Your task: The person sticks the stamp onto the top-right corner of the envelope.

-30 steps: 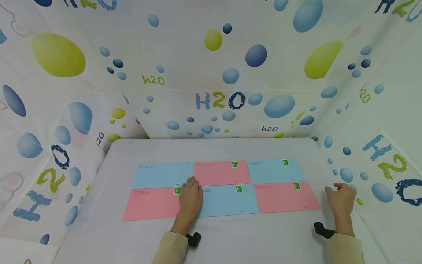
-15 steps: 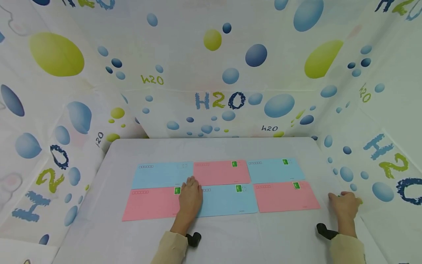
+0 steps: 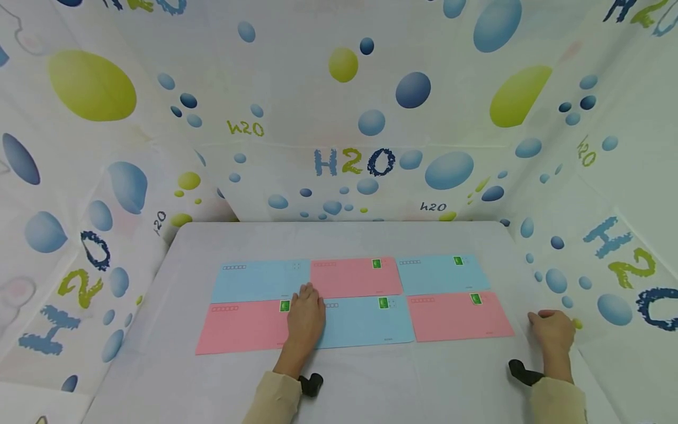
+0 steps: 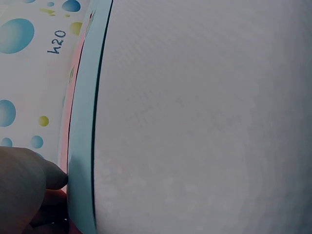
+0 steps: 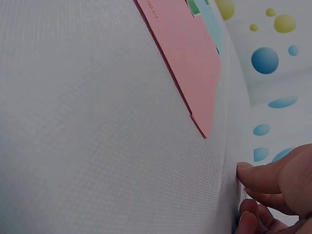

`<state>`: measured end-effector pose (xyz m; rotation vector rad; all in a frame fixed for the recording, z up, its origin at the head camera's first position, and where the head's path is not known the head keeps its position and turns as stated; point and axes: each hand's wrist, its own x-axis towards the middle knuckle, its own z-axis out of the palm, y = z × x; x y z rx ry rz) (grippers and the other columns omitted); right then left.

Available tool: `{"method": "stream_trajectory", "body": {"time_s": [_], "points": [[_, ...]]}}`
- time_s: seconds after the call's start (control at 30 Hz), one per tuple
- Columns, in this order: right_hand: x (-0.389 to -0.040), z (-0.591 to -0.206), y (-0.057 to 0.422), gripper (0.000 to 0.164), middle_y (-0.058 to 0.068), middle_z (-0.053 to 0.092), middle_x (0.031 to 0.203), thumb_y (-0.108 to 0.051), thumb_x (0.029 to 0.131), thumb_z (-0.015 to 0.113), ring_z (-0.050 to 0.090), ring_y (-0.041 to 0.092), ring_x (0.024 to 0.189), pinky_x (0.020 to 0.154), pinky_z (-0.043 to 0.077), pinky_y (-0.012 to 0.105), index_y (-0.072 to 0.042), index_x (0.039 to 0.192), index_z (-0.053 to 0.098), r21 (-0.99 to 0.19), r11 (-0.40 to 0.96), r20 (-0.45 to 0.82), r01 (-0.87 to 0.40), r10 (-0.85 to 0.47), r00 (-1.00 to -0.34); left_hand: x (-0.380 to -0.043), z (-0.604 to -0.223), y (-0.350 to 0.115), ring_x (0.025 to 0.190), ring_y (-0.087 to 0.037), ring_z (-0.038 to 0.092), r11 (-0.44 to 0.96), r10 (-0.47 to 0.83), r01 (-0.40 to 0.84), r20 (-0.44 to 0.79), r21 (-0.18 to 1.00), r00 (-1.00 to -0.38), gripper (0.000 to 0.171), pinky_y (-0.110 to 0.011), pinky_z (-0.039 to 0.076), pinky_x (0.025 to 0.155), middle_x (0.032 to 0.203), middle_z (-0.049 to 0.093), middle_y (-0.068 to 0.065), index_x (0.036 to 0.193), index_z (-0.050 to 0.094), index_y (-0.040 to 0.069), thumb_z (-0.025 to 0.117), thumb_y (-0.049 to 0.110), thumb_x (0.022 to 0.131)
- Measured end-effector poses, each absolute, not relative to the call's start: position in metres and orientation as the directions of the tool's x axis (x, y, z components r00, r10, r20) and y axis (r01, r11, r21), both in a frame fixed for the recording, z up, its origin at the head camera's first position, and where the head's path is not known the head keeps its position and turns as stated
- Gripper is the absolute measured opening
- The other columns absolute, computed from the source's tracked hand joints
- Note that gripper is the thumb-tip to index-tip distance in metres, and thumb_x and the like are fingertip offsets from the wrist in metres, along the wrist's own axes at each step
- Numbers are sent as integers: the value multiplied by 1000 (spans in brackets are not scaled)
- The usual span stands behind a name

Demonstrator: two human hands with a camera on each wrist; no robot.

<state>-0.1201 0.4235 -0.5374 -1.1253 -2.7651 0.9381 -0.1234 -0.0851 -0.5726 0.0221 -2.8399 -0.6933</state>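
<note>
Blue and pink envelopes lie flat in two rows on the table. My left hand point(image 3: 306, 315) rests, fingers extended forward, where the lower-left pink envelope point(image 3: 243, 330) meets the lower-middle blue envelope point(image 3: 365, 330). Its fingertips reach the upper-left blue envelope point(image 3: 259, 282), whose top right corner shows only a faint printed mark. My right hand point(image 3: 553, 335) is at the table's right side, beyond the lower-right pink envelope point(image 3: 455, 321). In the right wrist view, its thumb point(image 5: 258, 176) and curled fingers come close together; whether something thin lies between them is hidden.
The upper-middle pink envelope point(image 3: 355, 282) and upper-right blue envelope point(image 3: 442, 280) carry green stamps, as do the lower ones. A white cloth covers the table point(image 3: 371, 388). Printed curtains point(image 3: 296, 70) stand behind and at both sides. Each wrist bears a black camera mount point(image 3: 311, 385).
Over the last second my right hand has moved slightly toward me and to the right, its thumb and fingers drawing closer together. My left hand and the envelopes have stayed put.
</note>
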Motion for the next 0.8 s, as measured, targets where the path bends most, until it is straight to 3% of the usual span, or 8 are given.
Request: {"method": "stream_trajectory", "body": {"time_s": [0.17, 0.5, 0.8], "points": [[-118, -539, 424, 53, 42, 41, 122, -16, 94, 57, 33, 57, 121, 100, 39, 65, 22, 127, 41, -555, 545, -187, 628, 654, -733, -123, -571, -85, 133, -37, 57, 892, -62, 36, 202, 450, -977, 35, -54, 45, 113, 136, 61, -24, 123, 65, -10, 61, 15, 99], [-115, -538, 429, 48, 42, 51, 121, -16, 94, 56, 43, 56, 115, 99, 42, 63, 23, 121, 50, -521, 581, -205, 625, 626, -753, -123, -573, -85, 132, -38, 57, 893, -63, 37, 207, 449, -976, 35, -54, 45, 112, 136, 62, -25, 123, 65, -10, 61, 15, 99], [-115, -540, 427, 35, 41, 47, 102, -11, 92, 58, 36, 54, 108, 82, 42, 58, 21, 107, 56, -520, 621, -116, 587, 629, -769, -123, -574, -85, 131, -38, 57, 887, -66, 45, 224, 460, -972, 35, -54, 45, 111, 135, 62, -26, 123, 65, -11, 61, 14, 99]]}}
